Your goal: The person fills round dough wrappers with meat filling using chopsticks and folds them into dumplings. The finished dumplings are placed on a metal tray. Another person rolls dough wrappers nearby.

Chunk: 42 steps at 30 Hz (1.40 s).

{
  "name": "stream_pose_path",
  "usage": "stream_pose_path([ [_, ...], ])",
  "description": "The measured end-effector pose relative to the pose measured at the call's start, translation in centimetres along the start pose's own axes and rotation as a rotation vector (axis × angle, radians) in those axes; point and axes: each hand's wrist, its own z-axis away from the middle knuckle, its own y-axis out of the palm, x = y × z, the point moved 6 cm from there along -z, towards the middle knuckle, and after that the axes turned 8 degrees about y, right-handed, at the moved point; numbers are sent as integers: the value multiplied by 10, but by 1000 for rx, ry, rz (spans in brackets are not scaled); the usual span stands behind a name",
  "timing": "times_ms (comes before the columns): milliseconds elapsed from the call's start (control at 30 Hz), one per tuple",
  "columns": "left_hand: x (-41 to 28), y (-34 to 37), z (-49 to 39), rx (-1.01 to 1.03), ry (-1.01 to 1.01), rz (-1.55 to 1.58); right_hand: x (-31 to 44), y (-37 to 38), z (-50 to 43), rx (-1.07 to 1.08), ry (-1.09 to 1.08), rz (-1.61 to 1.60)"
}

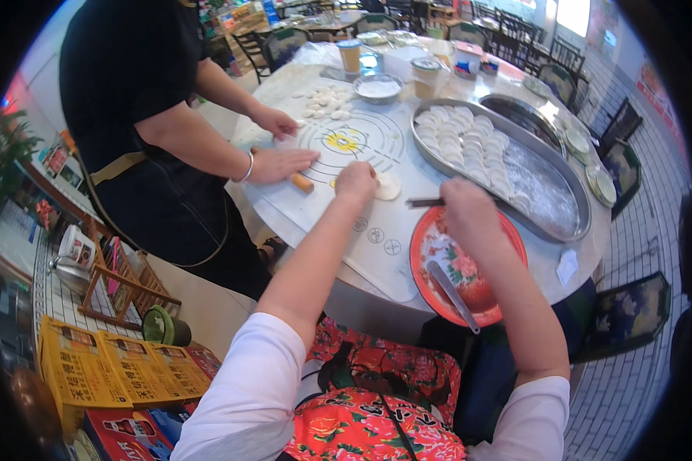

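Note:
My left hand [357, 183] is at the left edge of a round dough wrapper [390, 187], with its fingers bent in against the dough. The wrapper lies on a white printed pastry mat [375, 259]. My right hand [467, 204] grips dark chopsticks [425, 202] over the far rim of a red floral enamel basin [418, 268]. Smears of filling cling to the inside of the basin. A flat metal spatula [452, 297] leans across its near rim. Beyond my right hand, an oval metal tray [581, 222] holds rows of folded dumplings [461, 138] on a floured base.
At the left a co-worker's hands [282, 164] rest by a wooden rolling pin [303, 183]. Small dough pieces [326, 101] lie past them, near a bowl of flour [379, 88]. Lidded cups [425, 75] and a round dark pan [522, 118] stand farther back. Chairs [628, 317] surround the table.

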Motion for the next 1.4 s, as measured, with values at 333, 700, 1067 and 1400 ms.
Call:
stream_pose_path([
  [333, 11, 6, -17, 171, -95, 30, -104, -86, 121, -229, 702, -765],
  [700, 20, -2, -2, -33, -88, 680, -99, -60, 147, -270, 838, -1020],
  [1067, 47, 5, 16, -91, -203, 833, -109, -71, 130, -302, 794, -868],
  [1400, 50, -3, 40, -27, -175, 597, -75, -48, 110, -149, 613, -978],
])
